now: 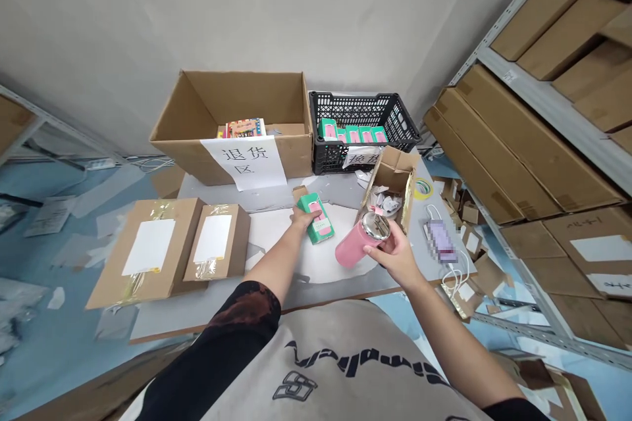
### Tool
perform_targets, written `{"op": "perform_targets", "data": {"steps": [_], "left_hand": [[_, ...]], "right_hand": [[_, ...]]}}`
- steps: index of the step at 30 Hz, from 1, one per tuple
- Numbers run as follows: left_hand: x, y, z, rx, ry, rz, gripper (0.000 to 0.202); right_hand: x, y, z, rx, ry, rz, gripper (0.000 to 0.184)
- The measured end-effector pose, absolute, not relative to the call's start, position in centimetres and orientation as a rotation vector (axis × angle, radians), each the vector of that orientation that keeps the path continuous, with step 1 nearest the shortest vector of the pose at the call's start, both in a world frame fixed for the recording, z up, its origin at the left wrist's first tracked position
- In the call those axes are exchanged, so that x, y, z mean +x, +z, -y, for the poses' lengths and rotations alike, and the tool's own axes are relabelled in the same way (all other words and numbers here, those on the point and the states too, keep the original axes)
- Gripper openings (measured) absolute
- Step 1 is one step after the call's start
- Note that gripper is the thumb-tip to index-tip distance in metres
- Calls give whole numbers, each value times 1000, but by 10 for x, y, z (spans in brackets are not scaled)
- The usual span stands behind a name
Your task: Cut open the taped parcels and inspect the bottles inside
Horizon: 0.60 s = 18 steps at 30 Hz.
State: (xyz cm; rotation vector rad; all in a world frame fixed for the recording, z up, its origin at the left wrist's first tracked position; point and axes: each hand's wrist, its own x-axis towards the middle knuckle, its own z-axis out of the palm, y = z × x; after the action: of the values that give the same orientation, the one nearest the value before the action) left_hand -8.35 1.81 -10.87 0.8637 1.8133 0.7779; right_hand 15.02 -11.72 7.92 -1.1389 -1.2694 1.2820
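Closest in, a grey shirt [340, 325] with dark lettering sits against the near edge of the table [222, 309]. Over the tabletop, the right hand [394, 255] has its fingers curled round the upper end of a pink bottle [350, 245], whose long axis slants from the base at near left to the cap [377, 226] at far right. The bottle is a plain, matte-looking cylinder; the cap is round, mirror-bright and silvery. Whether the base touches anything below, I can't tell.

Just left of it, the left hand [303, 218] grips a green box [322, 230], thumb across its top. This slim printed carton lies lengthwise from far left to near right, pink picture uppermost.

Farther left stand two taped brown parcels, the larger parcel [182, 256] and the smaller parcel [237, 243], both with blank white labels. Beyond the bottle, an open carton [386, 176] of brown cardboard holds crumpled paper [388, 204], with a yellowish tape roll [423, 195] beside it.

Behind these come a black lattice-walled plastic crate [322, 161] containing more green cartons [352, 135], and a large open cardboard box [297, 158], all before a smooth grey wall [247, 6].
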Motion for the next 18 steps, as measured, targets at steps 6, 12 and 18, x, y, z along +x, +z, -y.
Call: {"op": "perform_targets", "data": {"steps": [6,12,18], "left_hand": [[-68,-114,-19,824,842,-1861,95],[-61,-99,2,1030,1114,-1736,91],[-81,-72,51,1310,1197,-1480,74]], "right_hand": [[155,76,119,-1127,1250,1327,60],[155,70,111,-1123,1219,1374,62],[152,75,100,-1108,1151,1430,62]]}}
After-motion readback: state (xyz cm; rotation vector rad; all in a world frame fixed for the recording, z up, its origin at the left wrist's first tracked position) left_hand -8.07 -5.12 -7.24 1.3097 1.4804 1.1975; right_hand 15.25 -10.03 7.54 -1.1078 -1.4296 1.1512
